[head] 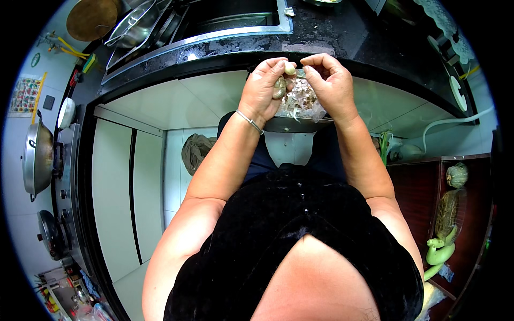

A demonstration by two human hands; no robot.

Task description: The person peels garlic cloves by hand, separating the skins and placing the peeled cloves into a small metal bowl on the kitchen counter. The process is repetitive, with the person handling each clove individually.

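My left hand holds a pale peeled garlic clove between thumb and fingertips. Against its palm sits a rounder brownish piece, perhaps an unpeeled part of a garlic bulb, partly covered by my fingers. My right hand is just to the right, thumb tip and fingertips drawn close together. Whether a scrap of skin is pinched there is too small to tell. Below both hands, papery garlic skins lie in a clear plastic bag, above a dark container edge by my knees.
A black countertop with a sink runs ahead of me. Metal bowls stand at its left. A wok is on the stove at far left. A brown bag lies on the floor. Right, a wooden shelf holds a pumpkin.
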